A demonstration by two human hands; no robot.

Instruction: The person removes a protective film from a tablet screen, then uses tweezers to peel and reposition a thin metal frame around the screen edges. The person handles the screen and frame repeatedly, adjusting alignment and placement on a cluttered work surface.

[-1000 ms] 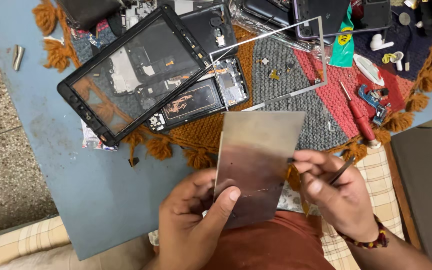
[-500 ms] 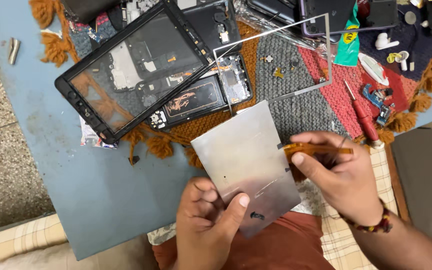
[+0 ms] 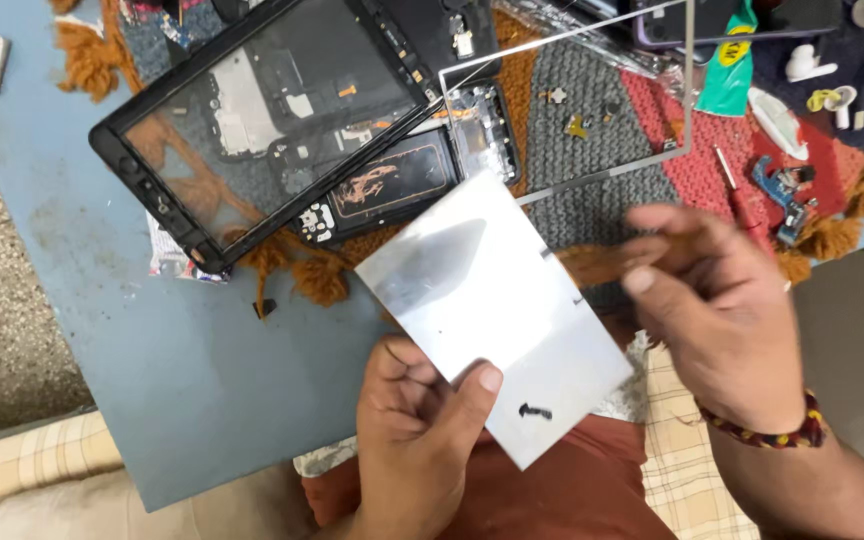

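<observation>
Head view: the left hand pinches a thin grey metal plate by its lower edge at the centre of the frame, thumb flat on the near face and fingers curled behind. The right hand, at centre right, grips a brownish flat strip that runs toward the plate's right edge; the strip is blurred, so I cannot tell whether it is a ribbon cable or a tool.

The plate looks light, stiff and smooth, probably slippery and easy to bend or crease if squeezed mid-sheet, with edges that may be sharp. Holding it at an edge or corner with a flat thumb, as now, seems the safest hold.

Against the picture from 0.5 s ago, the plate sits at much the same tilt, its corner pointing to the upper left, while the right hand has lifted and moved slightly outward, blurring. Against 1.0 s ago, the plate has turned from nearly upright to this slanted pose. The black tablet frame lies in the upper left, unmoved.
</observation>
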